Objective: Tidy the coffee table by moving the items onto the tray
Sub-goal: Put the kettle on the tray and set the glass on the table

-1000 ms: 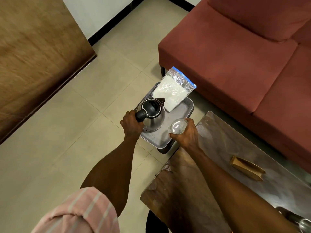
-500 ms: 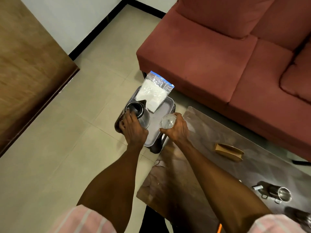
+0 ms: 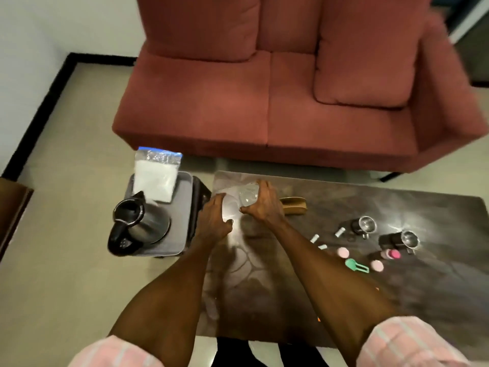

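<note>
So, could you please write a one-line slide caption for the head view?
Kettle and bag sit on the tray; right hand holds a glass over the table.

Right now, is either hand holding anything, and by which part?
The right hand holds a clear glass in its grip around the body, above the coffee table. The left hand holds nothing.

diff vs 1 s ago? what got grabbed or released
The left hand let go of the kettle, which now stands on the tray, and moved right over the coffee table. The right hand keeps holding the clear glass. The white bag is unchanged on the tray.
</note>
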The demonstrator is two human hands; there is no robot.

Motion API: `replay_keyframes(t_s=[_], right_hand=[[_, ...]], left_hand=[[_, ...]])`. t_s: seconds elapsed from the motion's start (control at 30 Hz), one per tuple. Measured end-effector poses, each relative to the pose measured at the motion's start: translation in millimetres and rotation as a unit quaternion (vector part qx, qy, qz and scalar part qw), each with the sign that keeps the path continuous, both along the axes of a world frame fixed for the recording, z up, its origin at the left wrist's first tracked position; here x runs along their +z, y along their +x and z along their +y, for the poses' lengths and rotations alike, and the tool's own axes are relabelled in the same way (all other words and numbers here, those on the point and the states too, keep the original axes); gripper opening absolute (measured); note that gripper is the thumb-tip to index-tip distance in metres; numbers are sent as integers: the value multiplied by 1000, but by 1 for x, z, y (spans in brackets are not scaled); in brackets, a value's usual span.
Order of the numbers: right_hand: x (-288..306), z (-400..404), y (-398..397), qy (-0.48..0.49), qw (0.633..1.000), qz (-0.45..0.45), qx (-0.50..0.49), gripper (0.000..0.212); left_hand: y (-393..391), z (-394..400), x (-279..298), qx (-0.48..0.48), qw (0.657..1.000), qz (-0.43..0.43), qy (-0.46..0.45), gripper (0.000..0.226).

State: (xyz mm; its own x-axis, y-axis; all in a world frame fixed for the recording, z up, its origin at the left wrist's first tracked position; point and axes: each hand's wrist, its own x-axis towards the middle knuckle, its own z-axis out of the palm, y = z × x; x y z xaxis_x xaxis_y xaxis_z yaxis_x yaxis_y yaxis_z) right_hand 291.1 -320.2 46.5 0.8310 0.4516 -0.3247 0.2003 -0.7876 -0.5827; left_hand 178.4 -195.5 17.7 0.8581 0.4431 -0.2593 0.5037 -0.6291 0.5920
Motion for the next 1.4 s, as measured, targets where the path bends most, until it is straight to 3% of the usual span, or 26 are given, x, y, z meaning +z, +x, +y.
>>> replay_keyframes(t_s=[0.17, 0.33, 0.57, 0.67, 0.77, 0.83, 1.0, 1.3, 1.4], right_hand=[[10, -77, 33, -37, 997, -16, -60, 96], [14, -154, 63, -15, 996, -13, -92, 97], [13, -246, 105, 13, 993, -8, -118, 94], [10, -278, 125, 79, 988, 42, -126, 96], [4, -313, 148, 139, 978, 107, -117, 81], [-2, -332, 158, 162, 972, 118, -125, 72], [-12, -366, 178, 227, 955, 133, -138, 76], [-53, -420, 222, 198, 956, 123, -177, 52], [-68, -425, 235, 189, 963, 97, -167, 55]], left_hand=[[52, -74, 1, -66, 990, -12, -123, 108], [98, -165, 2, -85, 966, -78, -233, 101], [156, -256, 1, -76, 966, -107, -225, 73], [175, -281, -2, -70, 969, -87, -218, 71], [193, -300, -6, -64, 973, -74, -209, 72], [204, -310, -8, -80, 971, -75, -210, 78], [230, -341, -16, -97, 968, -72, -219, 78], [294, -384, -51, -138, 960, -35, -243, 69], [314, -387, -70, -148, 956, -27, -251, 71]])
